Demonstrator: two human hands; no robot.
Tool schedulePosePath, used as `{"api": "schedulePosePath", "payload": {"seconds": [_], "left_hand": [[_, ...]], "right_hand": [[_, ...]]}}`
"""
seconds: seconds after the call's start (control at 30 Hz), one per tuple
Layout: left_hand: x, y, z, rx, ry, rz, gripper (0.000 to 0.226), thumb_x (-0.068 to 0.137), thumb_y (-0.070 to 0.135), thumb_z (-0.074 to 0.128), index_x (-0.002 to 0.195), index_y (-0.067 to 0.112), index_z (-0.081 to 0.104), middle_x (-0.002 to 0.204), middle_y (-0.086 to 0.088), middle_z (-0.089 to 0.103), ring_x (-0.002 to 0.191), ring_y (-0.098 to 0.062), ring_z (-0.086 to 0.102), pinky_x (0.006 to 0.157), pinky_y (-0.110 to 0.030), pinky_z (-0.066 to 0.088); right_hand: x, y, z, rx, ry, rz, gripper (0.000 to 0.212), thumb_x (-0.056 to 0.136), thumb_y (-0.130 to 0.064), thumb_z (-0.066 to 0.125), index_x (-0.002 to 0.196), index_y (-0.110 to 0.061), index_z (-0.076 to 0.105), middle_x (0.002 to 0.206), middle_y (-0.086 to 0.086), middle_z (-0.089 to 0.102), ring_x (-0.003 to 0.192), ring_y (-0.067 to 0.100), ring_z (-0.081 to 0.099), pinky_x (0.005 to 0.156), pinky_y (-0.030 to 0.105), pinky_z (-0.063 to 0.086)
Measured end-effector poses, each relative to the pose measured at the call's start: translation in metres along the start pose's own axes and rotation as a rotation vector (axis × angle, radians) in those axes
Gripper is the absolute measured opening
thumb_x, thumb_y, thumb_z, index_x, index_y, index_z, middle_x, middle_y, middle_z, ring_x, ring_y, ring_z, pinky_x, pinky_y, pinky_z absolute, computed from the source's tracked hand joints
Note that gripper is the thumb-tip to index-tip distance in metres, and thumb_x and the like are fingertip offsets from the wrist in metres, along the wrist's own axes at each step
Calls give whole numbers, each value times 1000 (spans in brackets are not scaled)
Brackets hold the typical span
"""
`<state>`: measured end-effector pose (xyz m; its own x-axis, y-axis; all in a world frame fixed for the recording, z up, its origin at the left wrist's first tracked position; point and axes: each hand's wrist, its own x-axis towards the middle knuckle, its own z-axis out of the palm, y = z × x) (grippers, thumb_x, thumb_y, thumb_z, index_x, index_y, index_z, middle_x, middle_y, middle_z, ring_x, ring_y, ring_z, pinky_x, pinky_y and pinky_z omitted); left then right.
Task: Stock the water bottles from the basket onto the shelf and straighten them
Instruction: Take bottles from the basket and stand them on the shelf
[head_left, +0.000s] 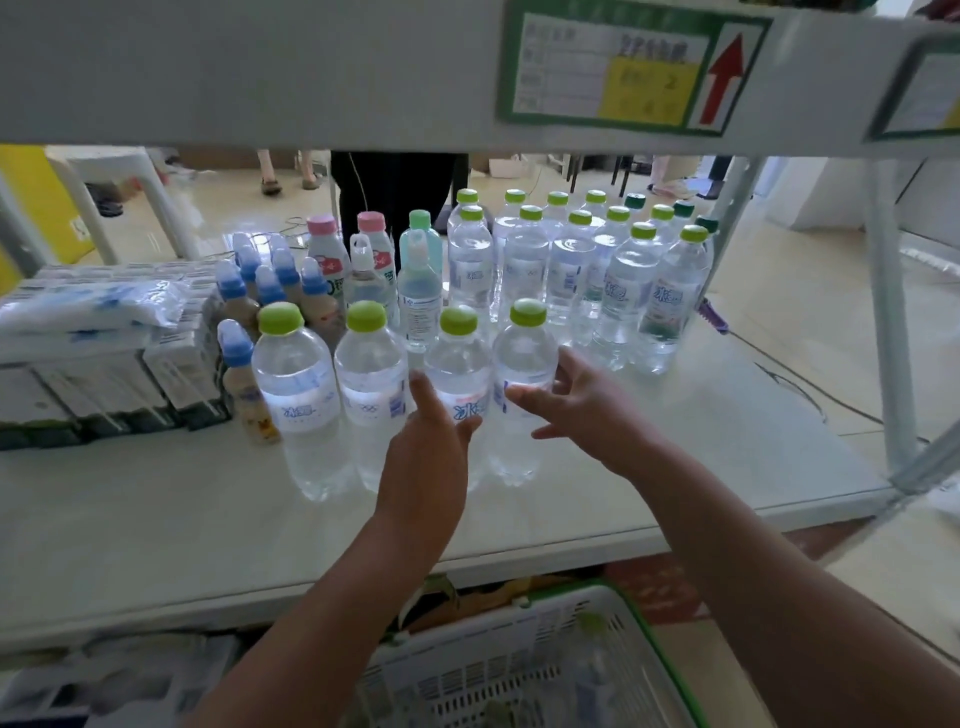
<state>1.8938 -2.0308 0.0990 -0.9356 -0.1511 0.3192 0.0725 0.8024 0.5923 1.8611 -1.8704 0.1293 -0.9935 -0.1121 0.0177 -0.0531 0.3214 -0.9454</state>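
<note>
Four clear water bottles with green caps stand in a front row on the white shelf (156, 519). My left hand (428, 452) wraps the lower part of the third bottle (460, 374), thumb on its left side and fingers curled to its right. My right hand (582, 410) has its fingers spread; thumb and forefinger touch the fourth bottle (524, 364) from the right. Behind stands a larger block of the same water bottles (571, 265) in rows. The white basket (641, 626) with a green rim sits below the shelf edge, between my forearms.
Small blue-capped milk bottles (244, 291), pink-capped bottles (324, 249) and a mint-capped bottle (418, 280) stand left of the water. Stacked cartons (104, 374) fill the shelf's left end. The upper shelf with a price label (613, 67) hangs overhead. A shelf post (888, 322) stands at right.
</note>
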Motion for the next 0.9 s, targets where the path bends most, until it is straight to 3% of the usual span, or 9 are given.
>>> {"api": "schedulePosePath", "payload": {"seconds": [0.07,0.17,0.37,0.43,0.5,0.6,0.7,0.8,0.9], "left_hand": [[-3,1,-3,27,-25,46,73,97,27,51,149,2,6,113,-20,63,94,-31,65,70,-28,40],[-5,-2,-5,-10,-42,35,68,97,19,48,148,-1,7,117,-27,59,96,-38,63,75,-37,44],[-19,-3,-2,219,-104,22,70,99,28,44,146,-8,5,130,-27,51,115,-37,55,91,-36,43],[-22,-2,-6,263,-104,25,64,99,27,44,145,-5,13,124,-25,55,110,-38,58,86,-38,45],[-28,-1,-4,324,-56,95,56,99,27,42,142,-3,24,113,-23,61,99,-39,62,78,-40,47],[-46,0,5,285,-9,327,36,96,25,44,123,2,42,78,-12,61,65,-34,62,60,-34,44],[-69,-5,23,209,-184,535,22,96,21,42,112,7,42,65,-1,52,48,-22,51,50,-31,44],[-93,-25,47,342,-486,660,19,98,20,37,115,13,40,78,1,57,48,-14,43,42,-28,33],[-116,-60,67,617,-748,741,38,95,17,41,133,14,36,104,-6,60,63,-18,41,48,-29,33]], "right_hand": [[1,1,0,43,18,8,41,81,-19,74,117,-17,54,118,3,66,103,20,67,78,48,60],[0,3,6,58,61,-19,49,80,-18,74,124,-16,53,125,2,63,108,22,66,75,49,60],[-34,34,17,-97,257,-8,73,75,-47,72,134,-18,40,130,0,50,112,16,57,82,46,58],[-73,63,26,-86,445,-30,55,81,-46,67,122,-17,47,121,2,53,103,13,59,79,43,59],[-117,104,40,-92,563,63,23,87,-36,61,100,-19,51,95,1,59,83,17,62,71,46,58],[-187,179,56,-245,316,519,14,88,-32,60,92,-23,51,84,2,64,72,23,65,68,49,57],[-236,232,65,-459,-74,895,34,86,-32,61,114,-16,50,100,9,67,81,26,68,72,42,58],[-228,239,66,-386,-79,991,38,86,-28,63,112,-3,52,99,13,64,82,30,68,71,41,60],[-198,240,71,-365,-56,973,40,86,-31,66,109,1,55,100,15,61,82,32,65,67,35,56]]}}
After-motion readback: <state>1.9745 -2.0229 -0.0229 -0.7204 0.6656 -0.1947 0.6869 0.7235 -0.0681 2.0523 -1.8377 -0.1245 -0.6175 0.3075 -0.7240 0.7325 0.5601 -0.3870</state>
